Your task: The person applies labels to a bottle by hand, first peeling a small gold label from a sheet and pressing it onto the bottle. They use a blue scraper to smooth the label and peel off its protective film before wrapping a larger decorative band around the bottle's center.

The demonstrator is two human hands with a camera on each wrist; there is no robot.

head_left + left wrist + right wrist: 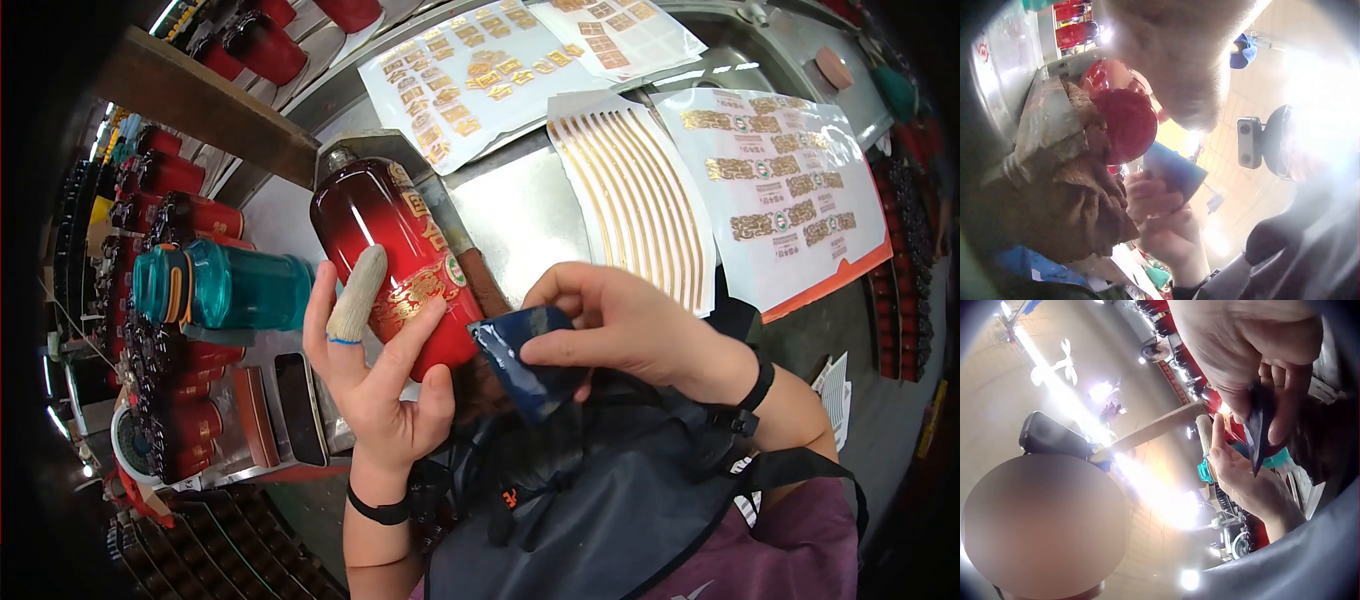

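Note:
A red bottle (362,215), dark toward its neck and with gold decals (410,295) on its side, lies tilted on a brown cloth-covered rest (1079,200). My left hand (385,410) is spread over its lower part, the index fingertip on the gold decal. One finger wears a knitted finger cover (358,295) with a blue edge. Beside the bottle's base, my right hand (635,325) pinches a dark blue, flat, shiny scraper-like piece (497,347) between thumb and fingers. In the right wrist view, this piece (1259,434) is seen nearly edge-on.
Sheets of gold decals (430,90), a sheet of curved gold strips (635,200) and a patterned label sheet (775,190) lie on the metal worktop (520,215). A teal water bottle (250,285) and a phone (300,408) are at left, near rows of red bottles (190,425).

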